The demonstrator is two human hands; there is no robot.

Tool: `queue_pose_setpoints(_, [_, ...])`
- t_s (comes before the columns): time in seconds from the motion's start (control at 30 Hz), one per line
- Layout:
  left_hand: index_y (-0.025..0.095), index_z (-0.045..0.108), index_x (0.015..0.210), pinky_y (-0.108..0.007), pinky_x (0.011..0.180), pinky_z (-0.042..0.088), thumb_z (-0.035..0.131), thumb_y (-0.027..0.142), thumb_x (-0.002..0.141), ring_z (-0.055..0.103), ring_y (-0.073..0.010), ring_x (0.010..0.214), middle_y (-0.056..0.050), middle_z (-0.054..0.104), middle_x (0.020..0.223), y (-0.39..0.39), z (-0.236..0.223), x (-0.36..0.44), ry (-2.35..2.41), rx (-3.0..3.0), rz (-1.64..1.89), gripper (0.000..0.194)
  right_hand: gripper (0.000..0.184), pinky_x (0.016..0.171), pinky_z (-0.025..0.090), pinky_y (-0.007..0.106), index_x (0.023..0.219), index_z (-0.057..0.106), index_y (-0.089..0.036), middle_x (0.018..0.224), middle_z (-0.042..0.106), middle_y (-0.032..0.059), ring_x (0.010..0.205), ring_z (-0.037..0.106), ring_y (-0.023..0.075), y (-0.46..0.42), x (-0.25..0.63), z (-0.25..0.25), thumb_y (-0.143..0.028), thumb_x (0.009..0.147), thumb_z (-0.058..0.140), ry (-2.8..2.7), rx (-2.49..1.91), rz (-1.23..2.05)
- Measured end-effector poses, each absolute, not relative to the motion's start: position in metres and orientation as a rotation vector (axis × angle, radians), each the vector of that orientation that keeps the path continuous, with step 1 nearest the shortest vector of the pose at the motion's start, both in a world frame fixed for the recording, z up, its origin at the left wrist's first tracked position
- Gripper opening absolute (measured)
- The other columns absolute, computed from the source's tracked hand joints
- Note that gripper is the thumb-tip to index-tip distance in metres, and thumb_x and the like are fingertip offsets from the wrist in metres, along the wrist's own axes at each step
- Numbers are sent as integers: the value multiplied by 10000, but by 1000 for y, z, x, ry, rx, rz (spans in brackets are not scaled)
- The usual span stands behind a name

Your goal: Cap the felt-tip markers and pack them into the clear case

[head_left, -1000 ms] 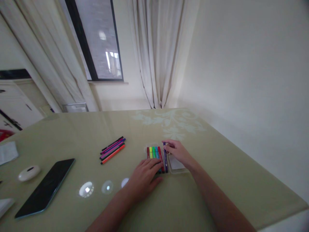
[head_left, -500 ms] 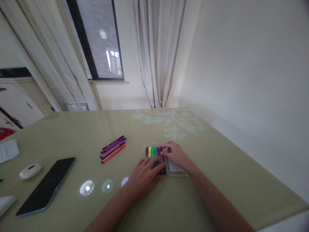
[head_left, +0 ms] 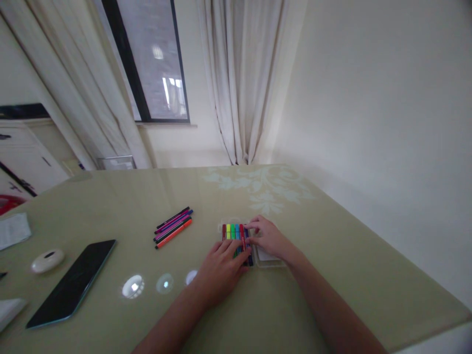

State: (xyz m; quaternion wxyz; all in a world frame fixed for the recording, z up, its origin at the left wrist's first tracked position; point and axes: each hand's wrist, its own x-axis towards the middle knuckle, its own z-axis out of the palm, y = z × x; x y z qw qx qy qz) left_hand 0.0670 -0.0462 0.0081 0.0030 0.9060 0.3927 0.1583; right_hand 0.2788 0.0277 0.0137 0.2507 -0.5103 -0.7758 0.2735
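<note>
A clear plastic case (head_left: 268,265) lies opened out on the table, with several felt-tip pens in its left half: dark red, yellow, green (head_left: 233,230), blue, red and dark blue. My left hand (head_left: 223,263) rests across the lower part of this row, its fingers stretched over the pens and its thumb towards the dark blue one. From the right, my right hand (head_left: 267,237) has thumb and forefinger at the upper part of the dark blue felt-tip pen (head_left: 250,258), at the row's right end. My hands cover parts of the pens and case.
Several loose felt-tip pens (head_left: 173,228) lie left of the case. Further left are a black-screened tablet (head_left: 72,284), a rounded white object (head_left: 47,260) and a pale sheet (head_left: 14,231). A wall (head_left: 368,123) runs along the table's right side.
My right thumb and forefinger have shifted slightly at the dark blue pen. My left hand stays across the pens, and the case is in about the same place.
</note>
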Motion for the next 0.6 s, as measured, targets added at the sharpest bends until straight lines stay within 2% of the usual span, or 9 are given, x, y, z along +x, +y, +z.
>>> queue_pose_setpoints(0.13, [270, 579, 1374, -466, 1006, 484, 627, 317, 966, 579, -291, 1211, -93, 621, 1349, -42, 7, 62, 1254, 2814, 556, 413, 313, 921, 508, 349, 1127, 777, -214, 1096, 688, 81, 940, 652, 204, 29, 276, 13, -226, 816, 811, -2085, -1306, 657])
queue_pose_setpoints(0.23, [258, 594, 1350, -413, 997, 500, 523, 342, 1022, 607, -253, 1162, -86, 648, 1290, -29, 8, 47, 1296, 2709, 716, 347, 250, 903, 512, 350, 1125, 768, -204, 1076, 706, 85, 947, 661, 208, 27, 274, 16, -290, 892, 735, -2031, -1281, 628])
queue_pose_setpoints(0.33, [207, 670, 1158, -378, 931, 516, 390, 283, 1059, 634, -242, 1063, -95, 679, 1136, -15, 14, 20, 1737, 2509, 843, 306, 234, 843, 517, 343, 1105, 764, -181, 1068, 717, 99, 926, 670, 212, 27, 275, 18, -306, 929, 673, -1998, -1336, 595])
queue_pose_setpoints(0.4, [171, 683, 1067, -417, 931, 498, 404, 242, 1036, 628, -283, 1052, -119, 677, 1076, -9, 19, -1, 2152, 2421, 728, 289, 216, 829, 513, 347, 1079, 764, -172, 1054, 730, 103, 898, 677, 212, 28, 276, 18, -280, 922, 662, -1974, -1394, 554])
queue_pose_setpoints(0.47, [153, 666, 1126, -432, 883, 501, 433, 227, 1013, 625, -318, 1055, -135, 672, 1097, -7, 25, -19, 2455, 2314, 500, 270, 195, 827, 509, 350, 1047, 763, -171, 1024, 747, 100, 868, 683, 209, 31, 277, 17, -264, 913, 656, -1925, -1433, 525])
queue_pose_setpoints(0.6, [160, 662, 1122, -404, 837, 504, 464, 281, 1005, 630, -318, 1060, -140, 672, 1121, -7, 26, -35, 2572, 2200, 204, 260, 199, 794, 509, 339, 1022, 757, -177, 971, 764, 89, 825, 680, 201, 33, 279, 17, -284, 914, 628, -1813, -1420, 520])
